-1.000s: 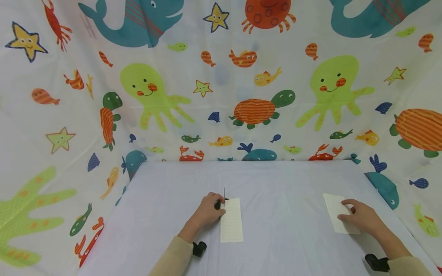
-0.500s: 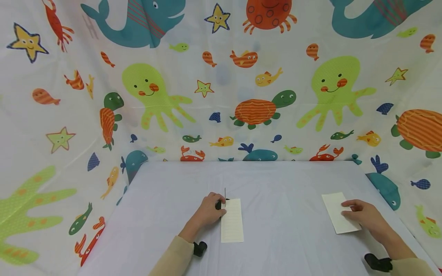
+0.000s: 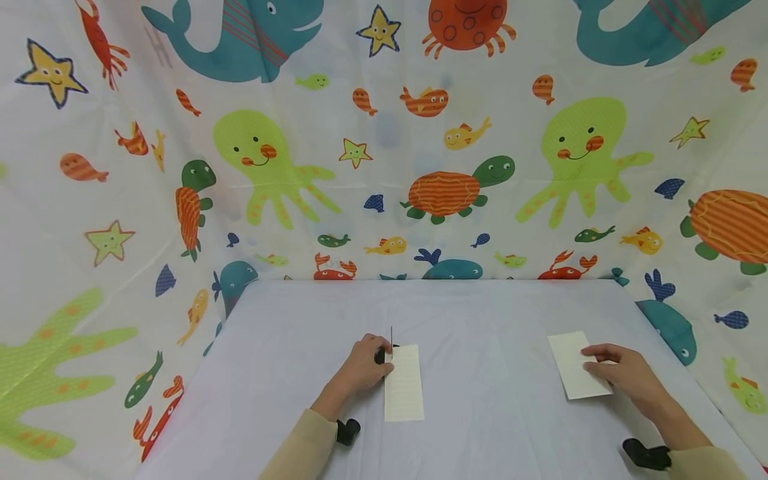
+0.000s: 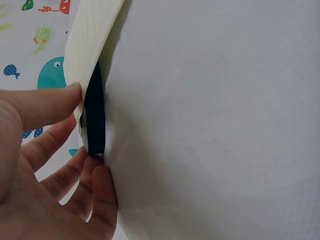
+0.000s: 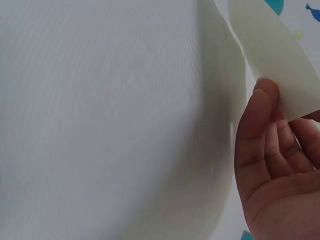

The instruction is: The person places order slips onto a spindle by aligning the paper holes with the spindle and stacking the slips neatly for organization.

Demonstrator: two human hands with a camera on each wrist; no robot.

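Note:
In the head view my left hand [image 3: 359,365] is at the table's middle, holding the black base [image 3: 379,356] of a paper spike, whose thin upright spike [image 3: 392,337] rises beside the fingertips. A ruled sheet of paper [image 3: 405,387] lies over this base, and the thumb touches its left edge. The left wrist view shows the dark base [image 4: 95,117] edge-on under the paper [image 4: 92,40]. Over to the right, my right hand [image 3: 627,375] pinches a second pale sheet [image 3: 570,367] between thumb and fingers. In the right wrist view that sheet [image 5: 275,55] is tilted.
A white cloth covers the table [image 3: 480,427]. Behind and at both sides hangs a curtain [image 3: 384,180] printed with sea animals. Black wrist cameras [image 3: 348,432] sit at both cuffs.
My right hand has shifted a little to the left with its sheet, which sits slightly higher in the view. The left hand, the spike and its sheet have stayed put.

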